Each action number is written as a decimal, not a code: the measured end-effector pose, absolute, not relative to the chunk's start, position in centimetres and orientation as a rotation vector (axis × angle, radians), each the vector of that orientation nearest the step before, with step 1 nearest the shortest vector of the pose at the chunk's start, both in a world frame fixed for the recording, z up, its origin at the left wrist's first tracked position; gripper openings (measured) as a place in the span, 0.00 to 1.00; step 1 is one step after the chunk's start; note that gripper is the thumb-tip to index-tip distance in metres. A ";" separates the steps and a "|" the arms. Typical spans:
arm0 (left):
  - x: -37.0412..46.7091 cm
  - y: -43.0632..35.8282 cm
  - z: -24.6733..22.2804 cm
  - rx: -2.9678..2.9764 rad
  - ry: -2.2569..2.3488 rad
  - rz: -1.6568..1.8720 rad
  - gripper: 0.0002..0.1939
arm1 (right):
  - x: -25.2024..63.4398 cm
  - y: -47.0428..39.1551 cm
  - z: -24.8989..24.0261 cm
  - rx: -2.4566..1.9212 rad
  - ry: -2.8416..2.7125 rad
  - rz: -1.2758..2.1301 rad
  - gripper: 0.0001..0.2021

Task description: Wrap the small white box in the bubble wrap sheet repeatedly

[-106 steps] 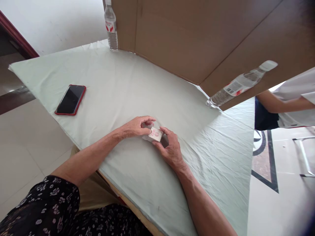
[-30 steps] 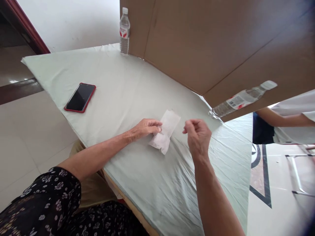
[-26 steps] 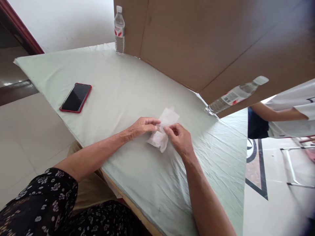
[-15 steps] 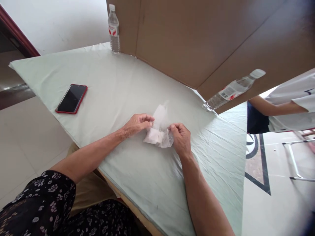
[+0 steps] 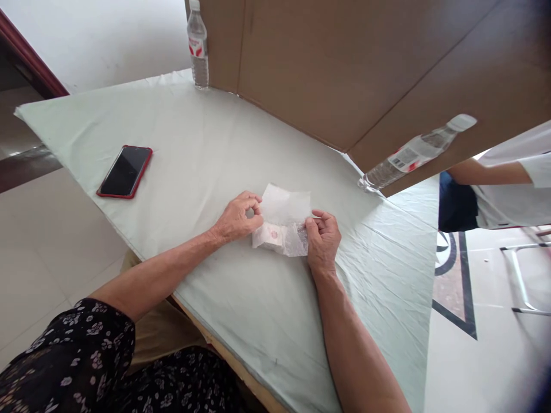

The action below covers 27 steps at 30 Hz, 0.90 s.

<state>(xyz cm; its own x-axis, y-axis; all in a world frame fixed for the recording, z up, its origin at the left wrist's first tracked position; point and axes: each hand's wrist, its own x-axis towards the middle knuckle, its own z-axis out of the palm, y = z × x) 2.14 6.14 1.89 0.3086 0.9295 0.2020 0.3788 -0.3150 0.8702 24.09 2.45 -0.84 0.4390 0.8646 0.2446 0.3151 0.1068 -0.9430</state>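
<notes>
A translucent bubble-wrap bag (image 5: 296, 238) lies on the pale green tablecloth in front of me, its upper flap (image 5: 286, 203) spread out flat and away from me. Through the plastic, at the left side of the bag, shows a small white block-shaped item (image 5: 269, 235) with a pinkish round mark. My left hand (image 5: 241, 216) pinches the bag's left edge where the flap begins, thumb and forefinger curled together. On the opposite side, my right hand (image 5: 322, 238) grips the right edge between thumb and fingers.
A phone in a red case (image 5: 125, 171) lies to the left. Brown cardboard panels (image 5: 301, 69) stand at the back, with a water bottle (image 5: 198, 49) at their left and another water bottle (image 5: 413, 155) at right. Behind them is another person's arm (image 5: 486, 172).
The flap, crumpled and narrow before, is now spread wide between my hands. My right hand has shifted slightly right, and the pinkish mark has come into sight.
</notes>
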 end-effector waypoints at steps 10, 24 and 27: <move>0.1 8.4 2.1 2.014 1.669 0.668 0.01 | 26.3 3.0 -0.9 -1.641 -1.182 0.429 0.15; 1.4 5.6 3.3 2.156 1.090 0.799 0.34 | 24.9 1.2 4.5 -1.620 -1.591 0.735 0.22; 0.8 5.7 4.3 1.981 0.991 0.745 0.32 | 25.2 0.5 5.7 -1.476 -1.734 0.924 0.19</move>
<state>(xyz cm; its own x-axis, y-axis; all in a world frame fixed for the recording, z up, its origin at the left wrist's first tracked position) 0.85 5.66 4.26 0.5231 0.8386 0.1521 0.3792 -0.3888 0.8396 25.22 0.47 5.65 -0.1349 0.9899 0.0447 0.5147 0.1085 -0.8505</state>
